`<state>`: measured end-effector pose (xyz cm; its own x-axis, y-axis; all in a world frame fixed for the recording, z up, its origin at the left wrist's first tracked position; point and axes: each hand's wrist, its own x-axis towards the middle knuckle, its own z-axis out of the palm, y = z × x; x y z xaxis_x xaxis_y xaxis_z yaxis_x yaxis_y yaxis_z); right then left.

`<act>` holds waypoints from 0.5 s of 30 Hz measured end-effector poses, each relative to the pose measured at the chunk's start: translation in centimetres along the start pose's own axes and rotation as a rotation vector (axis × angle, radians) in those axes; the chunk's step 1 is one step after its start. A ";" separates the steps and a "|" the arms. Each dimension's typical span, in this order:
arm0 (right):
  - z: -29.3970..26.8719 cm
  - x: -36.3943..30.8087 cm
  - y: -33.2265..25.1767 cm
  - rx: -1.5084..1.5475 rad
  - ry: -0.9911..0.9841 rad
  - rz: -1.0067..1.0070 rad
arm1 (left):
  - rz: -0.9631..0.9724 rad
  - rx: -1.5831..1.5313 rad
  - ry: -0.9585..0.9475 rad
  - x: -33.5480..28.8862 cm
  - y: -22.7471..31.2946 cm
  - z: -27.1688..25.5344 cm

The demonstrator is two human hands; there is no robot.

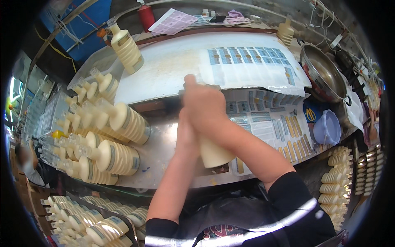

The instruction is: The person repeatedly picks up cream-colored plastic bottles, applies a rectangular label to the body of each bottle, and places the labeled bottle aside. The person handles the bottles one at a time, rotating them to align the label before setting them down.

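Note:
A cream-coloured plastic bottle (pixel 214 151) stands at the middle of the metal worktable, its lower body showing beneath my right forearm. My right hand (pixel 205 103) is closed round its upper part, knuckles up and slightly blurred. Close against it on the left, my left hand (pixel 188 125) also grips the bottle; most of its fingers are hidden. The two hands overlap, covering the bottle's neck. Just beyond them lies a white board (pixel 168 57) carrying rows of blue and gold label stickers (pixel 236 56). More label sheets (pixel 261 117) lie right of my hands.
Several cream ribbed bottles (pixel 123 119) crowd the table's left side. One labelled bottle (pixel 125 49) stands on the board's far left corner. At right are a large metal pan (pixel 323 68) and a lilac bucket (pixel 327 127). More bottles (pixel 105 230) fill the space below left.

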<state>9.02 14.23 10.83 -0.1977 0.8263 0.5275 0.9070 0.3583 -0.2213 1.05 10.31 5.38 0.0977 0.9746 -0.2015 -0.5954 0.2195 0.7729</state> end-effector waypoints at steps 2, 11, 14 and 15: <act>0.2 -0.2 -0.1 -0.049 -0.005 -0.028 | -0.054 0.003 0.059 -0.5 0.6 0.8; -1.9 -1.2 5.3 0.174 0.028 0.284 | 0.071 0.490 0.066 0.9 -0.3 -1.2; -0.7 -2.4 8.0 0.283 0.088 0.319 | 0.133 0.394 0.036 1.8 -1.6 -3.1; -0.3 -2.9 8.7 0.304 0.116 0.326 | 0.110 0.378 0.054 1.7 -1.4 -3.0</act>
<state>17.56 14.83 7.64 0.1386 0.8691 0.4749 0.7612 0.2133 -0.6125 -0.35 11.56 2.16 0.0018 0.9917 -0.1284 -0.2638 0.1244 0.9565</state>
